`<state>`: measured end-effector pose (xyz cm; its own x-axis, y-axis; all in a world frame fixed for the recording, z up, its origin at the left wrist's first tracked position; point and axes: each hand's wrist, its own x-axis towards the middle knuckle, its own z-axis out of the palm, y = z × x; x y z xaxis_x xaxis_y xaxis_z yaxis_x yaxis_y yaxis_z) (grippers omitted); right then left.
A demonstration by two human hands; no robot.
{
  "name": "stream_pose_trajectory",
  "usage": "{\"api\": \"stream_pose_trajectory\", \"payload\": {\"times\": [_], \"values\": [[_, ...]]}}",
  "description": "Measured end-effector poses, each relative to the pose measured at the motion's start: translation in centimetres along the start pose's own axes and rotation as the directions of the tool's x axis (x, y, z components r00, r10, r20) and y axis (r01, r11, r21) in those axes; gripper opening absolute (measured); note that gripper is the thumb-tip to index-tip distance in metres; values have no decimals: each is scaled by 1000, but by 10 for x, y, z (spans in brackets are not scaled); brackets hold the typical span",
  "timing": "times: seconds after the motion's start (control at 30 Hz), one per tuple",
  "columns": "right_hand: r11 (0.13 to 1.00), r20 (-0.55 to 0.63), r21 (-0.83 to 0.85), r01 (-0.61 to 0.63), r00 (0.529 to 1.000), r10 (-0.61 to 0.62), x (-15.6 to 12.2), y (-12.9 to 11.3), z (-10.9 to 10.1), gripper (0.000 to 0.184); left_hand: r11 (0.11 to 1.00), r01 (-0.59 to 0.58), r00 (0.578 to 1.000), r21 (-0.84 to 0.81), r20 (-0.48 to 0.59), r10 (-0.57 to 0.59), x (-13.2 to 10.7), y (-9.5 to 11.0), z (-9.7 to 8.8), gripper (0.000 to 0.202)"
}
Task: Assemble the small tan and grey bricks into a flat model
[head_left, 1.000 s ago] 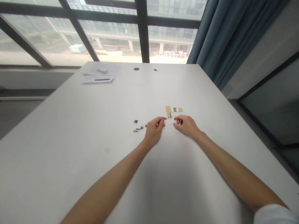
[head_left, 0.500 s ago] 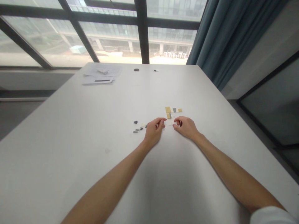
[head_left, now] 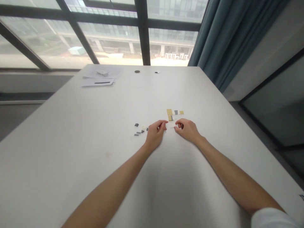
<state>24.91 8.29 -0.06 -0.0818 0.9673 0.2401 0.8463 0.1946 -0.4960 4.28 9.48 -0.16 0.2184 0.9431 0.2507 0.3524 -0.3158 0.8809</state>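
Observation:
Both my hands rest on a white table (head_left: pixel 95 133), fingertips close together. My left hand (head_left: pixel 155 134) has its fingers curled into a pinch; what it holds is too small to make out. My right hand (head_left: pixel 187 129) is curled the same way, thumb and forefinger pressed together over a pale small piece between the hands. Just beyond the fingertips lies a flat assembly of yellow, grey and white small bricks (head_left: pixel 174 113). Left of my left hand lie several loose dark and pale small bricks (head_left: pixel 140 129).
Papers (head_left: pixel 101 77) lie at the table's far left corner, with two small round dark marks (head_left: pixel 137 71) near the far edge. A large window stands behind the table, a blue curtain (head_left: pixel 225 38) at the right. The table's right edge drops to a dark floor.
The two hands have stayed almost in place, with the right hand edging slightly nearer the left. The view has shifted a little.

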Motion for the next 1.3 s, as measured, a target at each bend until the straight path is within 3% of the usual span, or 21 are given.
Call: {"api": "stream_pose_trajectory", "payload": {"times": [0.27, 0.43, 0.8, 0.93, 1.13, 1.23, 1.3], "values": [[994, -52, 102, 46, 998, -41, -5, 7, 3, 14, 997, -51, 999, 50, 18, 50, -1, -5, 3, 26], [986, -98, 161, 40, 995, -25, -3, 14, 10, 20, 979, -148, 987, 140, 84, 137, -4, -6, 3, 24], [982, -95, 175, 67, 994, -51, 1, 15, 15, 36, 838, -386, 921, 387, 217, 324, -13, 2, -3, 25], [978, -101, 201, 58, 994, -38, 3, 18, 19, 38, 828, -315, 949, 463, 151, 277, 2, 0, -32, 27], [973, -104, 225, 52, 994, -29, 5, 17, 24, 40, 846, -49, 988, 531, -98, 118, 32, -31, -111, 26], [972, -109, 228, 51, 994, -27, 6, 18, 27, 42, 821, -12, 999, 570, -28, 34, 32, -53, -140, 30], [972, -111, 231, 43, 994, -18, 7, 18, 28, 42, 832, -24, 999, 555, 47, -3, 29, -65, -150, 35]]}}
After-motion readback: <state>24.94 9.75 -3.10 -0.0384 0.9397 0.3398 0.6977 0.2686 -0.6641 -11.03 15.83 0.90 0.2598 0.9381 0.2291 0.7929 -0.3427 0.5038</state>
